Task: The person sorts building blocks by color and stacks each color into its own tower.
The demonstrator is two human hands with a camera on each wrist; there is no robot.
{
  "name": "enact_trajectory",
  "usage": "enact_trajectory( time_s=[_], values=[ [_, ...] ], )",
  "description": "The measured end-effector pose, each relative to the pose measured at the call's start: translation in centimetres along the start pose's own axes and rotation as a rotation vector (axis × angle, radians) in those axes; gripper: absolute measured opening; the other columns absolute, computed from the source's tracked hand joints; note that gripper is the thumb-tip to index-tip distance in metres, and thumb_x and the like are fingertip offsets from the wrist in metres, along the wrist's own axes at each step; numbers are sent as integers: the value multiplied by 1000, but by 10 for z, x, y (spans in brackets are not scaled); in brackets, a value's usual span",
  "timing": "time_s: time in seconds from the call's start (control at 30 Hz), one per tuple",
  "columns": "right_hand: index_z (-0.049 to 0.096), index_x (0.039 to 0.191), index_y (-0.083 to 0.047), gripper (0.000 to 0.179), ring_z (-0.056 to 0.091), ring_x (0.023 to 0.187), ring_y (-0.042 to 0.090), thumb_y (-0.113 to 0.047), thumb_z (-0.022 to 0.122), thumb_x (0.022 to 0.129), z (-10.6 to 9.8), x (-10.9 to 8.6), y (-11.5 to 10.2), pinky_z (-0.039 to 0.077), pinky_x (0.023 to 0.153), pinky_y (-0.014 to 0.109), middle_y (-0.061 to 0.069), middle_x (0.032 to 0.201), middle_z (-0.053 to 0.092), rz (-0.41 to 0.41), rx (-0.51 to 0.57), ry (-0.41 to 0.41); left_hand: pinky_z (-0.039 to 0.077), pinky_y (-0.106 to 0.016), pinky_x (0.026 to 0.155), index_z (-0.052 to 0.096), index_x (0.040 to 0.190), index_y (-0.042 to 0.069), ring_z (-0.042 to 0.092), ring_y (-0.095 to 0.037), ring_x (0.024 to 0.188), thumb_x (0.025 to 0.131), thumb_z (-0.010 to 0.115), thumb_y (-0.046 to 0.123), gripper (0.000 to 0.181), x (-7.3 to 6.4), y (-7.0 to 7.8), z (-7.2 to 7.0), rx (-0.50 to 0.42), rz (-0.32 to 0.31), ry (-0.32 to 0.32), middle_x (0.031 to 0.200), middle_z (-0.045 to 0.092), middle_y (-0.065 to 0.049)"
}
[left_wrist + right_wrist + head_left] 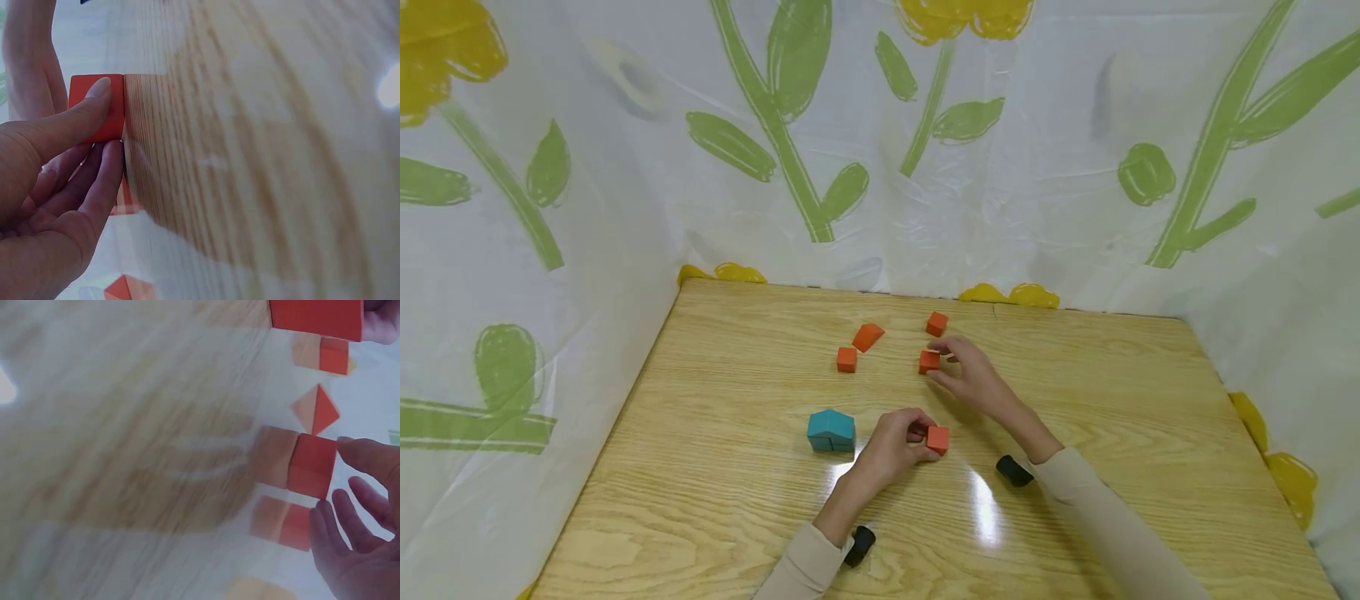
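Observation:
My left hand [895, 446] pinches a red cube [937, 439] low over the wooden table, its thumb across one face in the left wrist view and the fingers on the opposite side. Farther back, my right hand [973, 375] reaches around a second red cube [929, 362] on the table. Its thumb and fingers [328, 528] are spread at two sides of that cube, with the fingertips right at its edges. Just behind stands another red cube [937, 323]. To the left of the left hand is a teal house-shaped block group [831, 431].
On the table [715, 500], a red cube [846, 360] and a red wedge-shaped block [868, 337] lie left of the right hand. White sheeting [1037, 217] with painted flowers encloses the back and sides. Black wrist devices [1015, 471] show beneath both forearms.

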State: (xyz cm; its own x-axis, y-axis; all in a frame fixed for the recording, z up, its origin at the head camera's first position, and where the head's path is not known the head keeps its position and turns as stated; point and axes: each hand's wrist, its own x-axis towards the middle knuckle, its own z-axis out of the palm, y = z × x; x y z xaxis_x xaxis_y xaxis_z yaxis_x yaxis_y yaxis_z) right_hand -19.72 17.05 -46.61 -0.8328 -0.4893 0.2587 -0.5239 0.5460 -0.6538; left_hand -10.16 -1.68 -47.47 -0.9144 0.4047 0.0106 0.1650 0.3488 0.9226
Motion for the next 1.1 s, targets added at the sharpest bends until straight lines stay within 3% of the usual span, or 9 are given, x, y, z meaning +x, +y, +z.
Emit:
enact_trajectory(
  time_s=[0.33, 0.5, 1.1],
  values=[
    [62, 129, 9, 42, 62, 109, 38, 5, 76, 89, 4, 8, 6, 55, 93, 51, 23, 120, 63, 0, -22, -53, 60, -28, 80, 71, 101, -4, 72, -27, 92, 80, 85, -4, 25, 1, 2, 4, 12, -5, 2, 100, 72, -14],
    [63, 124, 9, 37, 63, 106, 37, 8, 76, 89, 3, 7, 7, 57, 91, 48, 23, 117, 64, -16, -3, -55, 60, -29, 81, 71, 101, -4, 72, -27, 91, 80, 85, -5, 26, 0, 1, 5, 6, -3, 5, 99, 72, -13],
    [60, 115, 4, 34, 66, 104, 33, 4, 79, 87, -10, -15, 1, 58, 92, 47, 16, 109, 66, 88, 131, -41, 60, -29, 81, 71, 103, -2, 71, -22, 91, 81, 85, -4, 26, 0, 0, 0, 2, -4, 5, 101, 72, -11]
  ],
)
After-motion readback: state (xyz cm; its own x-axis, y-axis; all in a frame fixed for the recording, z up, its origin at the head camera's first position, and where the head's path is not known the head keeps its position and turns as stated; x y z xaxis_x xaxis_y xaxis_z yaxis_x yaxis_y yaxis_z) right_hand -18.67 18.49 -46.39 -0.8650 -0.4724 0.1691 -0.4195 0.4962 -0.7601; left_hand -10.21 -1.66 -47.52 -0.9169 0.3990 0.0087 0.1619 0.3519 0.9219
